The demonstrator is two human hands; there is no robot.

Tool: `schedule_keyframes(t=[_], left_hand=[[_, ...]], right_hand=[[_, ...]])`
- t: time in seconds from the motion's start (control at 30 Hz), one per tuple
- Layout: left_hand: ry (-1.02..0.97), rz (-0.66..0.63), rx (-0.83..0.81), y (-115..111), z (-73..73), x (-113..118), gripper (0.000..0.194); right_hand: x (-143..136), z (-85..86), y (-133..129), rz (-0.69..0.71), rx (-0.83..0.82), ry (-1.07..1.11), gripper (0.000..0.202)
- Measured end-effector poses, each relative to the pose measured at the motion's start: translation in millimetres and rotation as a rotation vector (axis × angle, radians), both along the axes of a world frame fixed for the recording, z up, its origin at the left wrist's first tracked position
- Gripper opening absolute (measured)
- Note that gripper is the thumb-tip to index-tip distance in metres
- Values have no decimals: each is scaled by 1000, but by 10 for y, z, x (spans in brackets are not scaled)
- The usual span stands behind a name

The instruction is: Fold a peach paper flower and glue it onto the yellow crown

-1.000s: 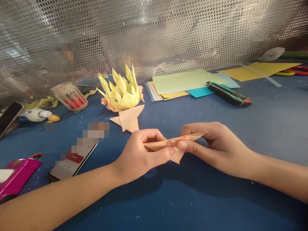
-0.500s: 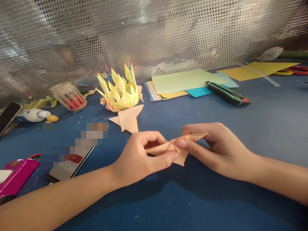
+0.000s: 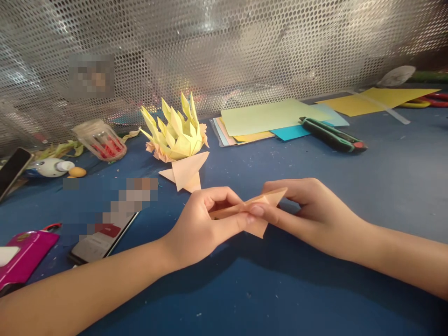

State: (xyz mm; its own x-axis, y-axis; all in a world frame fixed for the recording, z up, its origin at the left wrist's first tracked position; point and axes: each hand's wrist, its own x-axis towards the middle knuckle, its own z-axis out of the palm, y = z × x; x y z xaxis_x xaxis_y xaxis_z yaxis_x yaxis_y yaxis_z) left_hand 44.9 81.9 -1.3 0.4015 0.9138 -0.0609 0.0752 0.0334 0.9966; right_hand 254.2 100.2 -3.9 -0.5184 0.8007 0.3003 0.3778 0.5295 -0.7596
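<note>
A small folded peach paper (image 3: 258, 227) is held above the table between both hands. My left hand (image 3: 206, 226) pinches its left part between thumb and fingers. On the right part, my right hand (image 3: 311, 217) is closed, thumb on the near face and fingers behind. The two thumbs nearly meet at the middle, and a pointed flap rises at the upper right. Beyond my left hand lies another folded peach paper piece (image 3: 189, 170). Right behind it stands a yellow paper flower (image 3: 184, 140) with upright pointed petals and peach ones round its base.
Colored paper sheets (image 3: 259, 119) and a box cutter (image 3: 332, 135) lie at the back. At left are a jar (image 3: 101, 140), a white bottle (image 3: 49, 167), a phone (image 3: 94, 245) and a magenta pouch (image 3: 31, 254). A perforated metal panel (image 3: 245, 51) borders the blue table (image 3: 224, 298).
The right part of the held paper has tilted up and moved slightly left. My right thumb has shifted left, nearer my left thumb.
</note>
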Motion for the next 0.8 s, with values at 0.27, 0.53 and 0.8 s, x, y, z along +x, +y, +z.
schedule_keyframes(t=[0.27,0.53,0.8], left_hand=[[31,-23,47,24,-19,5,22],[21,59,126,0,-32,18,24],[-152,171,95,53,-136,-5,12]], right_hand=[[-1,41,15,99,53,7,41],[14,35,30,76,-19,-29,41],[-12,66,57,-49,-56,-48,34]])
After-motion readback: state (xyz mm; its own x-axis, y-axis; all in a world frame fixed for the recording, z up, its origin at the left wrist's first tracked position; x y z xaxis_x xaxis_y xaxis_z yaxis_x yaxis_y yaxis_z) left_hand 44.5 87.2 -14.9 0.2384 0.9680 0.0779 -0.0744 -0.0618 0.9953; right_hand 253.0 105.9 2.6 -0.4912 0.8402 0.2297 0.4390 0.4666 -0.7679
